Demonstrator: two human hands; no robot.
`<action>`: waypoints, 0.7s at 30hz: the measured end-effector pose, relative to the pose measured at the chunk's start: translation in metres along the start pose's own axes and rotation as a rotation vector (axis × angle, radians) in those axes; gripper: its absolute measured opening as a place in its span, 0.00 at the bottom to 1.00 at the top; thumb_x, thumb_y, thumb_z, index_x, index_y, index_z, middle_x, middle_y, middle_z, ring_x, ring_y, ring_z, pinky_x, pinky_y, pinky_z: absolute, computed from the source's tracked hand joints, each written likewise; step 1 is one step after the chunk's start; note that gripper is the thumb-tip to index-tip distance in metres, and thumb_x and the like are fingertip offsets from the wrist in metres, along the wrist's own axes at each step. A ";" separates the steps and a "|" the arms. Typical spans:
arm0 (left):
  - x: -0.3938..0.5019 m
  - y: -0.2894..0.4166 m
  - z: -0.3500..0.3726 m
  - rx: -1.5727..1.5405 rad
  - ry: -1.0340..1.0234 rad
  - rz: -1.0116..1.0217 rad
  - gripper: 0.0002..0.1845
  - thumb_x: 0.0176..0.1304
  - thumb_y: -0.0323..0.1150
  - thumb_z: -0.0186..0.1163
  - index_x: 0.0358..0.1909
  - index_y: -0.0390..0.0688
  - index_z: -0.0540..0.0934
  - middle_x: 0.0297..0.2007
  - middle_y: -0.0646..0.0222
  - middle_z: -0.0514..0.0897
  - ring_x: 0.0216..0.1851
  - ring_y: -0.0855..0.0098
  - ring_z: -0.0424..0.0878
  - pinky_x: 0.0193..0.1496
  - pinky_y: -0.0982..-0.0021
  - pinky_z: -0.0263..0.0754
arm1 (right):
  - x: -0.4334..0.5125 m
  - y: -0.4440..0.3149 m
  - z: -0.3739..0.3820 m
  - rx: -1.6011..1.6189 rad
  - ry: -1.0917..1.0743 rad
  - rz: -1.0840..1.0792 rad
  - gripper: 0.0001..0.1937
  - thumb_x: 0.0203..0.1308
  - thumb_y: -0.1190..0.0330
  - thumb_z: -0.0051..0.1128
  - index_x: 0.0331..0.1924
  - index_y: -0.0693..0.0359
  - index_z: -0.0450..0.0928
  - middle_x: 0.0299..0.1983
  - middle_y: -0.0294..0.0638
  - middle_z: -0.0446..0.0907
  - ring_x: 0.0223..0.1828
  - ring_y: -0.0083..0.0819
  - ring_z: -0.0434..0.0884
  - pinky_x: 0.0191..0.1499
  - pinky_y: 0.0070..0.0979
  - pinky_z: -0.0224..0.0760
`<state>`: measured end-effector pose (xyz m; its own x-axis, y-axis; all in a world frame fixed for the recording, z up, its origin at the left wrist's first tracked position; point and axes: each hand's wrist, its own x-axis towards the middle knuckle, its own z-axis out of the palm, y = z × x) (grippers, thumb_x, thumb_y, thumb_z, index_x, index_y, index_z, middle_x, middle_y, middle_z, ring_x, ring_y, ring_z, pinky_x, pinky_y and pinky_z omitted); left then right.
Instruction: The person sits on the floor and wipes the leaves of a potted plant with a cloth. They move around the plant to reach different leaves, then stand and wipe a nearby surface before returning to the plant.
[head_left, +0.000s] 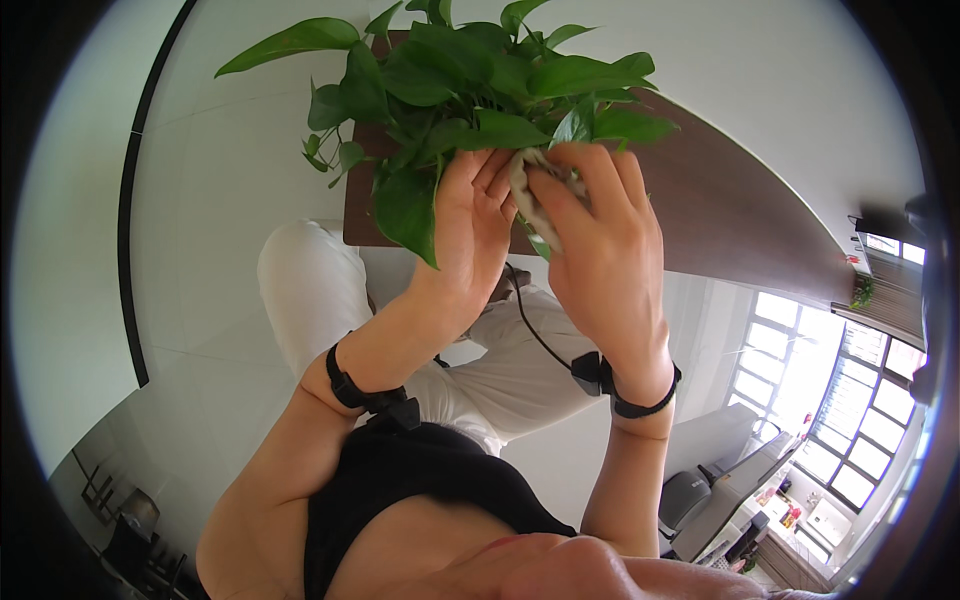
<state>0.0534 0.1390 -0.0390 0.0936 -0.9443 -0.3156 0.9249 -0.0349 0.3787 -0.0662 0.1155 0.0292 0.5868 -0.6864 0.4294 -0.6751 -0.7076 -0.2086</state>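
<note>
A leafy green potted plant, perhaps a pothos (450, 67), stands at the near end of a dark brown wooden surface; its pot is hidden by leaves. My right hand (604, 217) pinches a crumpled pale cloth (534, 199) against the lower leaves. Just beside it, my left hand (476, 214) is raised palm up under the foliage, its fingertips partly covered by leaves; whether it holds a leaf cannot be seen. One large leaf (406, 206) hangs down in front of the left hand. Both wrists wear black straps with small devices.
The brown wooden top (720, 187) stretches away to the right. A black cable (529, 319) runs from below its edge to the right wrist device. My legs in white trousers (311, 289) are beneath. At lower right are a grey chair (684, 493), a desk and windows.
</note>
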 end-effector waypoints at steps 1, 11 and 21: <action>-0.001 -0.001 0.000 0.004 -0.022 0.015 0.26 0.82 0.43 0.42 0.70 0.35 0.68 0.63 0.65 0.76 0.66 0.69 0.71 0.72 0.65 0.62 | 0.004 0.000 0.001 0.016 0.007 0.003 0.14 0.44 0.81 0.61 0.38 0.64 0.84 0.44 0.37 0.78 0.42 0.39 0.76 0.41 0.33 0.76; 0.008 -0.007 0.012 -0.025 0.091 -0.005 0.21 0.75 0.30 0.57 0.66 0.40 0.71 0.56 0.67 0.82 0.54 0.72 0.80 0.55 0.70 0.77 | 0.011 -0.006 -0.015 0.143 -0.021 0.080 0.15 0.43 0.86 0.58 0.37 0.65 0.84 0.41 0.40 0.81 0.40 0.43 0.77 0.41 0.36 0.74; -0.007 -0.005 0.013 0.048 0.087 -0.060 0.32 0.68 0.22 0.53 0.74 0.48 0.63 0.59 0.72 0.75 0.55 0.75 0.78 0.50 0.73 0.77 | 0.031 0.005 0.025 -0.130 -0.147 -0.005 0.15 0.47 0.82 0.61 0.42 0.63 0.86 0.48 0.39 0.80 0.46 0.44 0.76 0.43 0.37 0.77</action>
<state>0.0428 0.1412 -0.0275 0.0724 -0.9081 -0.4124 0.9112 -0.1079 0.3976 -0.0400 0.0869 0.0198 0.6425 -0.7071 0.2953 -0.7189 -0.6897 -0.0873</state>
